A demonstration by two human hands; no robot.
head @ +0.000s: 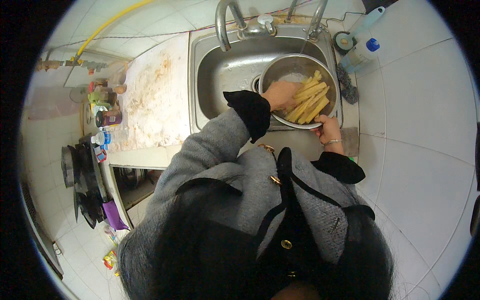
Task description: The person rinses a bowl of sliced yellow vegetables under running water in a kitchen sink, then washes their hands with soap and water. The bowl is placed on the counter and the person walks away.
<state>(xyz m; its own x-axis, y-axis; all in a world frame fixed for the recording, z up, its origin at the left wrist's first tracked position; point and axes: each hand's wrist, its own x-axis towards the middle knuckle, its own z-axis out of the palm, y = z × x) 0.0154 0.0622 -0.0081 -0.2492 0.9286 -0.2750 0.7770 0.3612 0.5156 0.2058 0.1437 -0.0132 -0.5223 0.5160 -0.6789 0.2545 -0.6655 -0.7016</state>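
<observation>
A round stainless steel basin (270,69) sits over the right part of the sink (225,71). Several pale yellow sticks (309,99), which look like dried tofu skin, lie in a loose bundle inside it. My left hand (283,94) reaches into the basin against the left side of the sticks. Its fingers are partly hidden and blurred, so their grip is unclear. At the lower right, my right hand (328,131) grips the basin's rim. A thin stream of water (304,43) falls from the right faucet (318,17) into the basin.
A second curved faucet (222,28) rises behind the sink's left half. Along the right wall stand a blue-capped bottle (358,56), a handled brush (345,41) and a steel wool scourer (348,85). Jars (108,118) and a plastic bottle (105,137) line the stained counter (157,97).
</observation>
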